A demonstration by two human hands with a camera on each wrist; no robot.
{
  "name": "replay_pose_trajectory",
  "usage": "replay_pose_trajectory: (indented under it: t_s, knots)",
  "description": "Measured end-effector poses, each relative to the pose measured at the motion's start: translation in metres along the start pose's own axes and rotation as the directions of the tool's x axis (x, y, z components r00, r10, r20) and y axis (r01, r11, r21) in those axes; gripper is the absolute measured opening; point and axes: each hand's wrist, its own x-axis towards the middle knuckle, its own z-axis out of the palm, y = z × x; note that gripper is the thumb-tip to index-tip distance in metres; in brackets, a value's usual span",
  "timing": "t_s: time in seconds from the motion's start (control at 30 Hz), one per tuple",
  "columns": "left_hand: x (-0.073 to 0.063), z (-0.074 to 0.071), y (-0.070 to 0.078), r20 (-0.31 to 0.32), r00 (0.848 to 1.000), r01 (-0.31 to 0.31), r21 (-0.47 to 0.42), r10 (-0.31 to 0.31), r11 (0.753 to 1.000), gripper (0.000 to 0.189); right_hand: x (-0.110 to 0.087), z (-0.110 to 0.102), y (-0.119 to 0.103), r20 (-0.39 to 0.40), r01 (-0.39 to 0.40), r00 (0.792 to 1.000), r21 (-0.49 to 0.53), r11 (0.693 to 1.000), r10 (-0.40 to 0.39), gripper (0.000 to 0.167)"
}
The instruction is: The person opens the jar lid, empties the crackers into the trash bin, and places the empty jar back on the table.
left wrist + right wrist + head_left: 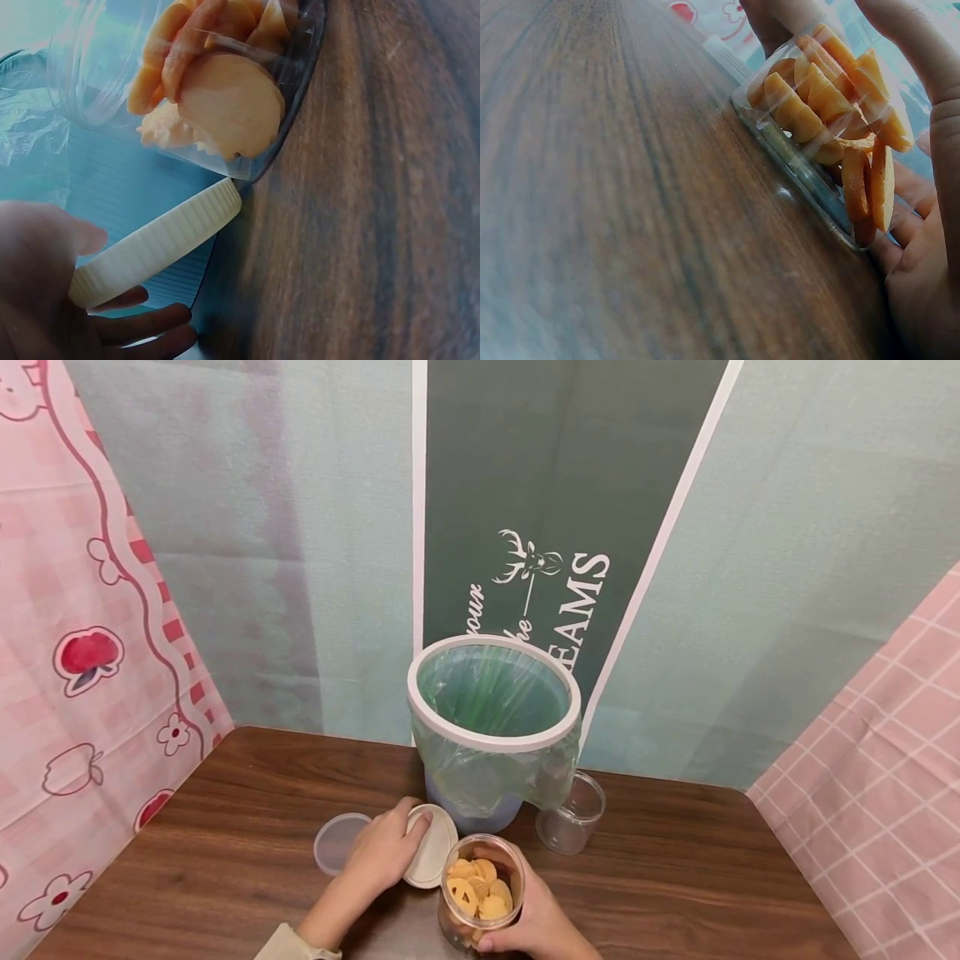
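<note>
My left hand (pixel 386 845) pinches a cream-coloured round lid (pixel 432 847) between thumb and fingers. In the left wrist view the ribbed side of the lid (pixel 161 244) shows, tilted, its lower edge close to the table. Just to the right, my right hand (pixel 528 910) holds a clear plastic jar (pixel 482 893) around its side. Several yellow-brown biscuits (pixel 480 889) lie in the jar, whose mouth is uncovered. The right wrist view shows the jar's base at the table, with the biscuits (pixel 817 97) leaning inside and fingers (pixel 911 202) around the wall.
Behind the hands stands a blue bin with a white rim (pixel 495 743) and a green plastic liner (pixel 480 777). A clear, biscuit-free jar (pixel 572 814) stands right of it. Left of my left hand, a translucent disc (pixel 337 843) lies on the brown wooden table (pixel 300 777). Fabric hangs around the table.
</note>
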Motion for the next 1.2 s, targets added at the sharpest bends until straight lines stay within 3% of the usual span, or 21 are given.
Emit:
replay_pose_trajectory:
  t_s: [0.23, 0.6, 1.2]
  knots:
    - [0.0003, -0.0006, -0.0020, -0.011, 1.000, 0.015, 0.050, -0.015, 0.999, 0.045, -0.0011, -0.0007, -0.0002, -0.012, -0.047, 0.999, 0.002, 0.999, 0.047, 0.102]
    - [0.0007, 0.0012, -0.0043, -0.033, 0.999, 0.019, 0.096, -0.016, 0.995, 0.047, -0.0002, -0.0011, 0.0017, -0.003, -0.002, 1.000, -0.025, 1.000, 0.002, 0.100]
    - [0.0025, 0.0026, -0.0083, -0.018, 1.000, 0.022, 0.119, -0.020, 0.993, 0.051, -0.0010, -0.0009, -0.0022, -0.022, -0.088, 0.996, -0.004, 0.996, 0.088, 0.101]
